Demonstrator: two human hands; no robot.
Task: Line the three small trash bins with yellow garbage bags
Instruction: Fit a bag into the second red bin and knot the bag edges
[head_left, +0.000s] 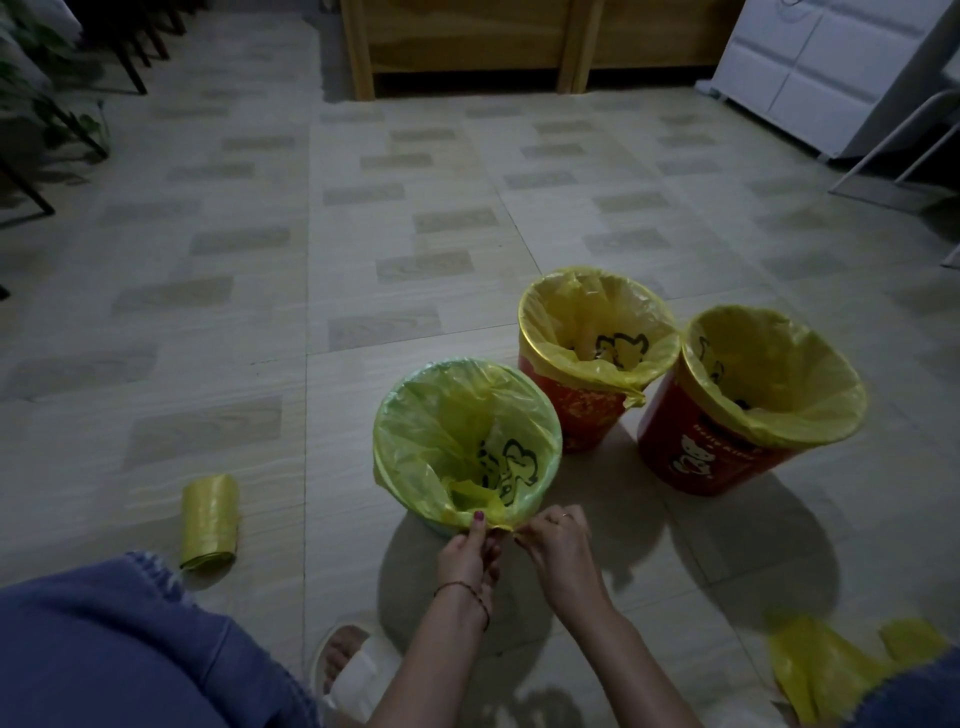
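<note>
Bins on the tiled floor (415, 208): green bin (441, 525) nearest, two red bins (587, 415) (696, 457) behind, each upright with a yellow bag inside. Left hand (467, 556) and right hand (556, 540) pinch the green bin's bag (431, 441) at its near rim. Bag roll (209, 522) lies left, pointing away.
</note>
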